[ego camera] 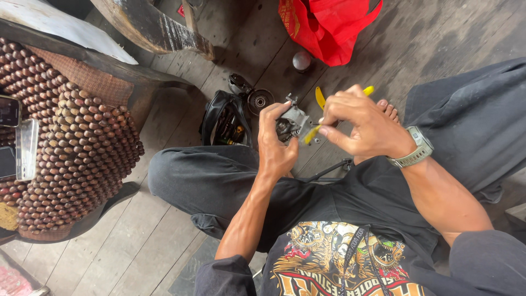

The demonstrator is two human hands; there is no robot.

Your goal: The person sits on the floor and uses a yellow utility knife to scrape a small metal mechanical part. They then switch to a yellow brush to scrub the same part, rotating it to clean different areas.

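You are sitting on a wooden plank floor [137,241] with your knees spread, dark trousers and a black printed shirt filling the lower part of the view. To your left a chair covered by a brown beaded seat mat [71,142] is standing, and two phones [16,137] are lying on its left edge. At the top, a red bag [329,24] is resting on the floor, with a small round dark knob-like object [302,61] just beside it. Between your knees, a black tool pouch [224,120] is lying open, and a round metal part [259,100] is sitting at its upper right edge.

Your left hand [274,145] is gripping a small grey metal engine part [293,121], fingers curled around its left side and holding it up above the floor in front of your lap. Your right hand [361,123], with a grey wristwatch [416,148] on the wrist, is closing narrowly around a yellow-handled tool [313,133], its fingertips pinching near the tip where it is meeting the metal part. The yellow handles are sticking out above your fingers. Your bare toes [390,111] are showing just behind the right hand.
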